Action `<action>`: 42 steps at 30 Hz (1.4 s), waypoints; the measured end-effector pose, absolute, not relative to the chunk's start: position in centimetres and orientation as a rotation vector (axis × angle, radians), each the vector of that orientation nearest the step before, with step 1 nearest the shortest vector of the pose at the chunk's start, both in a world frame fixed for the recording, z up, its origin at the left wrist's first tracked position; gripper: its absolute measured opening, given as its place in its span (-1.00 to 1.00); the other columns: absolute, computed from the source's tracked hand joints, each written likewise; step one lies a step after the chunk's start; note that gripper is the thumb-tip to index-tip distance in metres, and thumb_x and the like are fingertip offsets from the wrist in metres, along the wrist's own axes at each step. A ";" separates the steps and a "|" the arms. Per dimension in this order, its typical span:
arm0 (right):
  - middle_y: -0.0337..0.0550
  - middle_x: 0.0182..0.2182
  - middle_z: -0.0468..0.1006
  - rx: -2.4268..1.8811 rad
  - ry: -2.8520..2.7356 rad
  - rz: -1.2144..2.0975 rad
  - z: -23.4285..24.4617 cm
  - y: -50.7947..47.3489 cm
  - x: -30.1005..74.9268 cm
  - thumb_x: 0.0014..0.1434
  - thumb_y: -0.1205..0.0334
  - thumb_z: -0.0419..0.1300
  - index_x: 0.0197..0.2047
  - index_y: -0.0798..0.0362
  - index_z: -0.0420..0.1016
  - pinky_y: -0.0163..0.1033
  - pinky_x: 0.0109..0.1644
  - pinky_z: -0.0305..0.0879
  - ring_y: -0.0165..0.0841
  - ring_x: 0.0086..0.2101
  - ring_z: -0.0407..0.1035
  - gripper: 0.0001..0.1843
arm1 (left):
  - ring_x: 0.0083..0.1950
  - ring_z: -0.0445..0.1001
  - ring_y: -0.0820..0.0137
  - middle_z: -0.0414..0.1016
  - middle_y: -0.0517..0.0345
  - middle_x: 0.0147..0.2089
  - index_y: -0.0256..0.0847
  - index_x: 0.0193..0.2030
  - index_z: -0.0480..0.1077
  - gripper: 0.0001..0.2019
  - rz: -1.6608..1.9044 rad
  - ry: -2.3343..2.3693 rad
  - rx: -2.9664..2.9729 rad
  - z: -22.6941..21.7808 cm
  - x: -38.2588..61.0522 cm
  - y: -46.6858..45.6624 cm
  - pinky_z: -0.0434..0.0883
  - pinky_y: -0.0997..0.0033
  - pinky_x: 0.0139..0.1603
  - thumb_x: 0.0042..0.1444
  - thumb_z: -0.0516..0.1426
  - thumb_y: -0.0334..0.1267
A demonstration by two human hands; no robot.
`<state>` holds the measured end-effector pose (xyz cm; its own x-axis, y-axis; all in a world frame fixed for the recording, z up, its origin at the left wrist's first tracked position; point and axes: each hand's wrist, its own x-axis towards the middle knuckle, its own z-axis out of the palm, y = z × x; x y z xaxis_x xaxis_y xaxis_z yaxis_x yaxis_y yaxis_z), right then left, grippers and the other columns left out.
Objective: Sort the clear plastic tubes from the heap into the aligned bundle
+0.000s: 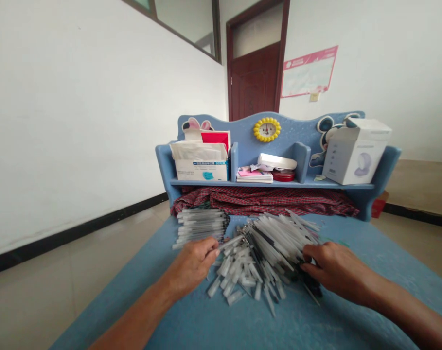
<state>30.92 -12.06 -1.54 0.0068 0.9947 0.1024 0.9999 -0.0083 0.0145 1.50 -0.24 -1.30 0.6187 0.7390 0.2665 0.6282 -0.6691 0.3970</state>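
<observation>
My left hand (196, 260) is closed in a pinch at the left of a loose heap. A small translucent pen cap (231, 242) juts from its fingertips. Clear pen caps (238, 270) with clips lie jumbled in front, between my hands. Behind them spreads a pile of translucent pen barrels (275, 238), mixed with dark pieces. My right hand (326, 265) has its thumb and forefinger drawn together at the pile's right edge, over dark-ended pieces; what they grip is hidden. A neat stack of pens (201, 226), dark ends rightward, lies beyond my left hand.
The blue table (133, 304) has a raised shelf (221, 183) at its back. On it stand a mask box (201, 167), papers (253, 176), a red round tin (283, 175) and a white box (355, 155). Checked cloth (264, 200) is bunched beneath the shelf.
</observation>
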 end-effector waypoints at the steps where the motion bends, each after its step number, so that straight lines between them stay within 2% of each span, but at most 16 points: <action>1: -0.10 -0.51 0.56 -2.194 -2.166 -0.120 -1.6 -12.1 31.0 0.14 0.18 0.07 -0.40 0.01 0.47 -0.28 -0.46 0.00 -0.26 -0.46 0.46 -0.81 | -0.43 0.35 0.43 0.33 0.24 -0.49 -0.25 -0.39 0.33 -0.78 0.576 1.132 2.593 -1.4 1.4 -0.2 0.20 0.50 -0.38 0.16 -0.06 -0.24; 8: -0.08 -0.48 0.56 -2.202 -2.156 -0.063 -2.5 -12.1 31.4 0.15 0.16 0.05 -0.40 0.00 0.45 -0.25 -0.42 0.06 -0.20 -0.44 0.46 -0.80 | -0.41 0.35 0.44 0.36 0.21 -0.49 -0.24 -0.45 0.33 -0.78 0.490 1.175 2.682 -1.8 1.3 -0.1 0.19 0.51 -0.38 0.16 -0.04 -0.26; 13: -0.09 -0.49 0.55 -2.174 -2.150 -0.025 -2.8 -12.1 31.8 0.16 0.13 0.04 -0.41 -0.01 0.44 -0.25 -0.43 0.07 -0.25 -0.47 0.42 -0.78 | -0.39 0.36 0.44 0.37 0.19 -0.46 -0.24 -0.49 0.34 -0.75 0.539 1.223 2.710 -1.9 1.1 0.0 0.22 0.52 -0.36 0.17 -0.01 -0.24; 17: -0.13 -0.53 0.52 -2.110 -2.140 0.001 -2.5 -12.1 32.2 0.19 0.10 0.01 -0.42 -0.01 0.42 -0.28 -0.44 0.07 -0.31 -0.51 0.39 -0.74 | -0.32 0.39 0.41 0.40 0.14 -0.39 -0.24 -0.44 0.36 -0.75 0.620 1.432 2.730 -1.9 0.5 0.9 0.26 0.48 -0.27 0.20 -0.05 -0.28; 21: -0.16 -0.55 0.51 -2.042 -2.132 0.029 -1.9 -12.2 32.2 0.22 0.08 -0.01 -0.41 -0.01 0.42 -0.29 -0.44 0.09 -0.34 -0.52 0.39 -0.71 | -0.23 0.40 0.34 0.43 0.07 -0.28 -0.24 -0.36 0.40 -0.80 0.439 1.696 2.758 -1.5 -0.2 1.7 0.29 0.40 -0.21 0.18 -0.03 -0.35; 26: -0.19 -0.59 0.48 -1.956 -2.136 0.012 -0.9 -12.2 31.7 0.22 0.08 0.01 -0.43 0.00 0.43 -0.30 -0.46 0.06 -0.38 -0.56 0.35 -0.70 | -0.08 0.37 0.18 0.45 -0.03 -0.26 -0.24 -0.38 0.45 -0.87 0.281 1.710 2.786 -1.3 -0.4 2.0 0.31 0.31 -0.15 0.07 0.07 -0.42; 32: -0.21 -0.61 0.43 -1.913 -2.158 0.018 1.3 -11.7 30.3 0.20 0.07 0.02 -0.45 0.02 0.42 -0.32 -0.48 0.02 -0.42 -0.58 0.26 -0.70 | -0.12 0.39 0.14 0.46 -0.09 -0.29 -0.27 -0.42 0.46 -0.82 0.225 1.691 2.788 -1.4 -0.4 2.2 0.33 0.25 -0.17 0.07 0.04 -0.44; 36: -0.21 -0.61 0.42 -1.829 -2.154 0.050 2.8 -10.7 28.9 0.18 0.08 0.04 -0.46 0.05 0.45 -0.32 -0.47 0.01 -0.44 -0.58 0.24 -0.69 | -0.17 0.41 0.20 0.45 -0.02 -0.33 -0.26 -0.45 0.43 -0.82 0.265 1.594 2.809 -1.0 -0.6 2.0 0.32 0.30 -0.17 0.08 0.02 -0.42; 42: -0.21 -0.57 0.45 -1.623 -2.097 0.118 3.4 -8.1 26.4 0.16 0.11 0.05 -0.45 0.10 0.47 -0.34 -0.47 0.00 -0.45 -0.54 0.26 -0.70 | -0.23 0.43 0.39 0.47 0.13 -0.30 -0.23 -0.28 0.38 -0.81 0.547 1.241 2.798 -0.2 0.3 0.4 0.32 0.47 -0.19 0.20 -0.05 -0.31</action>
<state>26.41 -8.08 3.45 -0.1795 0.9309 0.3182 0.8892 0.2919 -0.3522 0.34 0.44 -0.16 0.6198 0.7238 0.3034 0.7124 -0.6810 0.1694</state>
